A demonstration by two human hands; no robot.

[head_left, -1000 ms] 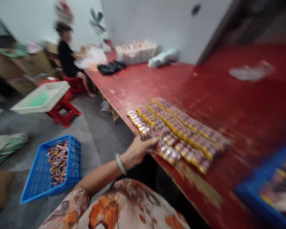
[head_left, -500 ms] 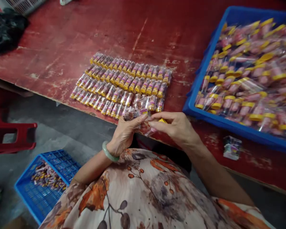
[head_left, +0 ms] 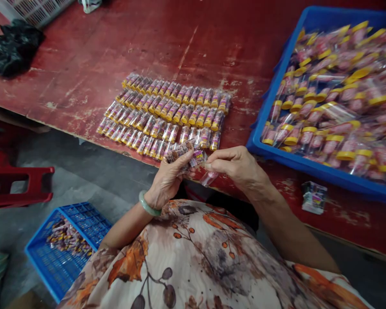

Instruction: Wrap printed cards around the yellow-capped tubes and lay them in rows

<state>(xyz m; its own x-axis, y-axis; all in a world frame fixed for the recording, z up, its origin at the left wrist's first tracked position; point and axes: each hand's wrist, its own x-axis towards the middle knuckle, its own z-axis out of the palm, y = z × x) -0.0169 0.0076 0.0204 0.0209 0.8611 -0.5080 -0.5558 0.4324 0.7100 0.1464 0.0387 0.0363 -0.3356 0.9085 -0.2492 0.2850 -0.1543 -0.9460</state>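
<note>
My left hand point(head_left: 170, 176), with a green bangle at the wrist, is closed around a stack of small printed labels point(head_left: 180, 151), its thumb pressed on top. One label with purple and yellow print point(head_left: 197, 159) sticks out toward my right hand point(head_left: 236, 165). That hand's thumb and forefinger are pinched at this label's edge. A small clear tube with pink contents point(head_left: 209, 178) hangs beneath the pinched fingers, apparently kept in the same hand; its cap end is hidden. Beyond both hands lie rows of labelled tubes with yellow caps point(head_left: 167, 105) on the red table point(head_left: 141, 47).
A blue crate point(head_left: 270, 96) heaped with yellow-capped tubes stands on the right. Near the table edge lies a stack of labels point(head_left: 314, 197). On the floor, a blue basket point(head_left: 48, 274) holds small tubes, near a red stool point(head_left: 19, 184). A black plastic bag point(head_left: 14, 47) sits far left.
The purple-and-yellow label now extends further right from my left hand's stack. My right fingers have closed in a pinch beside it, and the tube's yellow cap no longer shows.
</note>
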